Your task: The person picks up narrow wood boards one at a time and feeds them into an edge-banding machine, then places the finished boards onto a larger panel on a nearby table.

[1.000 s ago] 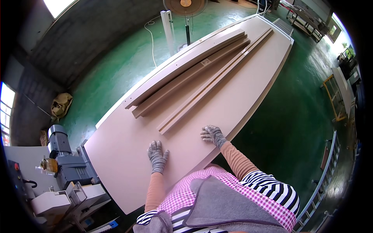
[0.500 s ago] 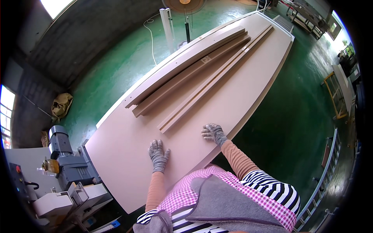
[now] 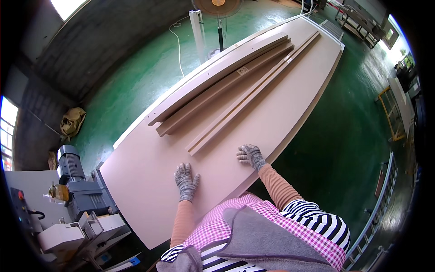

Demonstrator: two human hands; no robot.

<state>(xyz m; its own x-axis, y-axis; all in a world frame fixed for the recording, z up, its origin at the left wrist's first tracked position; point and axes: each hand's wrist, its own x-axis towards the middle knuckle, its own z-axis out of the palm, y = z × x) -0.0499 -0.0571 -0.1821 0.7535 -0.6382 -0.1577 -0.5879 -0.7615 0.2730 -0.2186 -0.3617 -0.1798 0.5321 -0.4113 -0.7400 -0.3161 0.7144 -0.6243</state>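
A large pale pinkish panel (image 3: 145, 181) lies in front of me, with another board edge showing beneath it on the right. My left hand (image 3: 185, 182), in a grey knit glove, rests flat on it near the close edge, fingers apart. Farther right, my right hand (image 3: 250, 157), gloved the same way, lies on the panel by its right edge with fingers stretched to the left. Neither hand holds anything. Beyond them lie a long grooved strip (image 3: 244, 99), a brown profile bar (image 3: 204, 105) and a wider drilled rail (image 3: 217, 75), all running lengthwise.
At the left stands a machine with a grey motor (image 3: 70, 165) and a control box with a red button. A ladder-like metal frame (image 3: 374, 217) is at the right. A white post (image 3: 197, 34) and a round fan (image 3: 217, 5) stand beyond the panel on the green floor.
The view has shifted very slightly. Both hands stay in the same places on the panel, and the strips have not moved on it.
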